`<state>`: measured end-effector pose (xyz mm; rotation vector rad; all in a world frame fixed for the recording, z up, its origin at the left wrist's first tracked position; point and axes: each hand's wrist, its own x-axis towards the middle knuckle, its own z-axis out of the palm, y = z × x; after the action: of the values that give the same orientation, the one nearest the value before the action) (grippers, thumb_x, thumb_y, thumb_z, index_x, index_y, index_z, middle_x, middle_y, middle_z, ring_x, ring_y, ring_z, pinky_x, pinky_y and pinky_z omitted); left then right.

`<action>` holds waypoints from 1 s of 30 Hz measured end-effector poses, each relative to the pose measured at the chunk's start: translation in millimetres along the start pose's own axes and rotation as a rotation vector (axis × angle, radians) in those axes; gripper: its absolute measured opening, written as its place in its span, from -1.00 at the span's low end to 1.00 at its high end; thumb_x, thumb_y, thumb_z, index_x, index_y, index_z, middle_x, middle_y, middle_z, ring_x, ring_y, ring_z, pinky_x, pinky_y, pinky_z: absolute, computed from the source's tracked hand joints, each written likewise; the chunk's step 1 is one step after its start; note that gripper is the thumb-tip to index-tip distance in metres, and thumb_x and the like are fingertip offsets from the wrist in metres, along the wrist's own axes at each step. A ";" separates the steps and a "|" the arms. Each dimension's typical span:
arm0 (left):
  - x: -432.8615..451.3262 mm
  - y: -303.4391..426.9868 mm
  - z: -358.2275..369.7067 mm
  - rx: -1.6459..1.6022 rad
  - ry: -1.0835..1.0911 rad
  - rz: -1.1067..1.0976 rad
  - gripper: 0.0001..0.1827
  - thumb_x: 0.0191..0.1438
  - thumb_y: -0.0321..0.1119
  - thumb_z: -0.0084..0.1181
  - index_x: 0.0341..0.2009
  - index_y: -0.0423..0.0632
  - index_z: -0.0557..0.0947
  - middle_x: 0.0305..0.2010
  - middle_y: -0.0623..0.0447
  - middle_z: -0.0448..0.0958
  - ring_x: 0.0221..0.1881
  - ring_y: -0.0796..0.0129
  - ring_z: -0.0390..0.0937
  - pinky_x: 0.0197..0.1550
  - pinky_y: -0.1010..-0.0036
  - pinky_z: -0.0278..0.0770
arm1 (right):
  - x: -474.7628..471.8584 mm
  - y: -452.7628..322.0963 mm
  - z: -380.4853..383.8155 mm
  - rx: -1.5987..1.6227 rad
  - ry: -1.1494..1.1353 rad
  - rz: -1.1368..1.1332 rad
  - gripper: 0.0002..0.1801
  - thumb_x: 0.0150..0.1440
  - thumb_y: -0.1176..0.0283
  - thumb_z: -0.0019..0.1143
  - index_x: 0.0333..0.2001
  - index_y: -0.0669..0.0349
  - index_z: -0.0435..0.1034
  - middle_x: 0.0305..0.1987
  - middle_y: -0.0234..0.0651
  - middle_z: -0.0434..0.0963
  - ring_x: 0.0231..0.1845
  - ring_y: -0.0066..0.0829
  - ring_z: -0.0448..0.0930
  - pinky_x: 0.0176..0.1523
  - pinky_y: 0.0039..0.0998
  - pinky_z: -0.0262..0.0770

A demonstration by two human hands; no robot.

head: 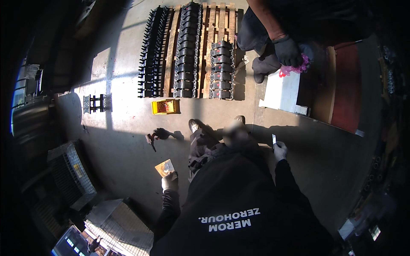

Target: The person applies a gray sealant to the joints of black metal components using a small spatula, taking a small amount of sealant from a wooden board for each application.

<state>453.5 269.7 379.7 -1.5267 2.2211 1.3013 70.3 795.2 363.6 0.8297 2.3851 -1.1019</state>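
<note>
My left hand, in a light work glove, holds a flat, square piece with a brownish, worn surface and a pale patch. On the other side of my body, my right hand, gloved as well, grips a narrow tool with a pale, flat end; its exact kind cannot be told. Both hands are apart, above the concrete floor. A red and black power tool lies on the floor beyond my left hand. Further ahead stands a yellow bin with small red pieces inside.
A wooden pallet bears rows of black metal parts. A co-worker's black-gloved hand holds pink plastic above a white panel. Black metal pieces lie at left. Wire mesh containers stand at the lower left.
</note>
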 end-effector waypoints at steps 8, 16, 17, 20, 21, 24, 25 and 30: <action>49.4 -29.6 -44.5 0.016 0.051 0.122 -0.64 0.19 -0.15 0.10 -0.21 -0.24 0.65 -0.32 -0.23 0.62 -0.21 -0.01 0.63 -0.18 0.30 0.55 | -95.0 -87.6 52.7 0.237 -0.051 0.081 -0.83 0.19 0.55 0.09 -0.12 0.31 0.46 -0.40 -0.39 0.53 -0.46 -0.63 0.54 -0.36 -0.55 0.52; 116.4 -29.7 -119.4 -0.467 -0.040 -0.186 -0.78 0.20 -0.39 0.10 -0.15 -0.28 0.61 -0.29 -0.03 0.63 -0.28 0.32 0.58 -0.17 0.43 0.54 | -174.4 -212.4 146.7 0.106 -0.229 -0.299 -0.90 0.18 0.58 0.08 -0.21 0.30 0.46 -0.41 -0.39 0.54 -0.44 -0.61 0.55 -0.31 -0.52 0.52; 123.5 -28.5 -127.6 -0.439 -0.061 -0.190 -0.77 0.16 -0.45 0.09 -0.09 -0.24 0.56 -0.24 -0.04 0.61 -0.22 0.25 0.58 -0.11 0.40 0.58 | -182.9 -225.5 150.8 0.064 -0.236 -0.365 -0.90 0.18 0.58 0.09 -0.21 0.30 0.47 -0.43 -0.37 0.55 -0.45 -0.60 0.55 -0.31 -0.51 0.51; 140.4 -30.1 -145.1 -0.320 -0.095 -0.153 -0.71 0.12 -0.51 0.08 -0.02 -0.18 0.51 -0.20 -0.04 0.59 -0.17 0.18 0.59 -0.05 0.36 0.62 | -210.4 -266.3 165.0 -0.011 -0.230 -0.459 -0.87 0.14 0.56 0.11 -0.21 0.30 0.50 -0.37 -0.23 0.62 -0.38 -0.46 0.61 -0.24 -0.42 0.52; 145.3 -29.4 -150.4 -0.308 -0.087 -0.132 -0.73 0.13 -0.50 0.09 -0.05 -0.19 0.53 -0.22 -0.03 0.60 -0.19 0.20 0.59 -0.07 0.37 0.61 | -213.1 -271.1 170.2 -0.055 -0.203 -0.573 -0.86 0.13 0.55 0.13 -0.20 0.30 0.50 -0.30 -0.16 0.64 -0.28 -0.32 0.66 -0.16 -0.37 0.54; 156.3 -24.3 -152.9 -0.346 -0.038 -0.077 -0.82 0.18 -0.42 0.13 -0.18 -0.26 0.63 -0.32 0.00 0.63 -0.29 0.31 0.60 -0.19 0.44 0.56 | -214.2 -278.5 185.0 -0.019 -0.282 -0.510 -0.86 0.12 0.55 0.13 -0.21 0.30 0.49 -0.26 -0.11 0.64 -0.21 -0.24 0.67 -0.12 -0.34 0.55; 156.3 -14.4 -151.7 -0.613 -0.082 -0.248 -0.81 0.17 -0.40 0.15 -0.20 -0.26 0.65 -0.34 -0.01 0.64 -0.30 0.31 0.62 -0.20 0.42 0.56 | -214.5 -277.9 188.2 -0.013 -0.283 -0.518 -0.86 0.12 0.55 0.14 -0.20 0.29 0.49 -0.25 -0.12 0.64 -0.20 -0.23 0.66 -0.11 -0.34 0.54; 164.9 -7.6 -164.5 -0.139 -0.226 0.067 -0.78 0.19 -0.47 0.07 -0.07 -0.25 0.54 -0.21 -0.04 0.58 -0.18 0.24 0.57 -0.08 0.42 0.57 | -220.3 -297.5 200.0 0.005 -0.274 -0.590 -0.85 0.12 0.51 0.17 -0.21 0.27 0.49 -0.24 -0.14 0.62 -0.19 -0.22 0.64 -0.08 -0.32 0.53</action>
<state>436.5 37.3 385.3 -1.2819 2.0945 1.5916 60.5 407.8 527.5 -0.0522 2.4382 -1.3247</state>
